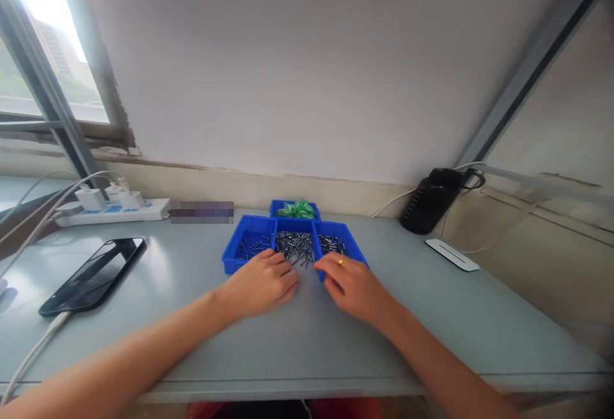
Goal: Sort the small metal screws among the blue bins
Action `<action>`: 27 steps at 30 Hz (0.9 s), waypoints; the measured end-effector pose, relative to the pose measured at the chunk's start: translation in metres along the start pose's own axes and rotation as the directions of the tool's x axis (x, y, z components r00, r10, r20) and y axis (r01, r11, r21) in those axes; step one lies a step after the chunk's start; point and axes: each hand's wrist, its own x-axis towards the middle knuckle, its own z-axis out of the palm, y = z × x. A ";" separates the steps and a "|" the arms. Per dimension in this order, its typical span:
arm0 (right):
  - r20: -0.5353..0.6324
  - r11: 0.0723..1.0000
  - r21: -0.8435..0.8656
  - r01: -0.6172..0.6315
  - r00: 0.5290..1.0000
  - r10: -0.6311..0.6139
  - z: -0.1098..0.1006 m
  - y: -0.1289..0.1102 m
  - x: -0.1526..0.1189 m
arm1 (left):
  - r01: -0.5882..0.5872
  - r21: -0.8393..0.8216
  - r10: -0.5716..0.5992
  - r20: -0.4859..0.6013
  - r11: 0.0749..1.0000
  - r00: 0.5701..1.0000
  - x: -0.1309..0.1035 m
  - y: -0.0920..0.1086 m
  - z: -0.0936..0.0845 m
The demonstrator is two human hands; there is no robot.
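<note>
My left hand (pixel 263 283) rests at the front of the left blue bin (pixel 230 265), its fingers curled in and anything in them hidden. Across from it, my right hand (pixel 354 286), with a gold ring, is by the near edge of the right blue bin (pixel 352 246); its fingers are bent together, and I cannot make out what they hold. A heap of small metal screws (pixel 295 246) lies between the two bins. Some screws are scattered in the left bin, and more fill the right one. Behind stands a blue bin (pixel 293 221) of green plastic packets (pixel 298 208).
On the left, a black phone (pixel 96 275) with a cable lies on the grey table (pixel 288 355). A white power strip (pixel 125 213) with plugs sits behind it. A black bottle (pixel 429 201) and a flat white device (pixel 451 254) are at the right.
</note>
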 end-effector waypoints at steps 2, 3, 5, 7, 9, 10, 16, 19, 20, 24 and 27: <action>0.182 0.998 -0.060 0.028 0.983 -0.017 0.007 -0.011 -0.001 | 0.039 -0.028 -0.040 -0.048 0.999 0.998 0.000 -0.008 -0.004; 0.238 0.995 -0.101 0.020 0.971 0.004 0.011 -0.015 -0.001 | 0.071 -0.063 -0.075 -0.060 0.995 0.995 0.001 -0.011 -0.004; 0.290 0.983 -0.180 -0.022 0.954 0.074 0.018 -0.021 0.000 | 0.138 -0.130 -0.147 -0.066 0.982 0.987 0.001 -0.014 -0.002; 0.295 0.971 -0.223 -0.087 0.943 0.152 0.025 -0.022 0.001 | 0.187 -0.175 -0.204 -0.083 0.967 0.976 0.001 -0.013 0.003; 0.297 0.962 -0.235 -0.138 0.932 0.206 0.028 -0.022 0.003 | 0.184 -0.211 -0.208 -0.100 0.960 0.973 0.002 -0.010 0.009; 0.300 0.959 -0.237 -0.155 0.927 0.224 0.030 -0.022 0.004 | 0.167 -0.222 -0.194 -0.108 0.961 0.975 0.002 -0.009 0.011; 0.315 0.955 -0.260 -0.143 0.922 0.224 0.027 -0.025 0.004 | 0.073 -0.232 -0.121 -0.199 0.970 0.972 0.004 -0.009 0.015; 0.337 0.972 -0.222 -0.079 0.929 0.153 0.020 -0.028 0.003 | -0.057 -0.157 0.016 -0.253 0.986 0.967 0.001 -0.008 0.013; 0.343 0.979 -0.198 -0.057 0.931 0.123 0.017 -0.028 0.003 | -0.107 -0.129 0.072 -0.250 0.986 0.965 0.000 -0.005 0.013; 0.331 0.990 -0.143 -0.017 0.942 0.064 0.011 -0.028 0.002 | -0.189 -0.120 0.180 -0.085 0.975 0.980 -0.003 0.006 0.014; 0.307 0.979 -0.197 -0.059 0.944 0.119 0.012 -0.025 0.002 | -0.084 -0.161 0.102 0.108 0.983 0.989 -0.004 0.009 0.016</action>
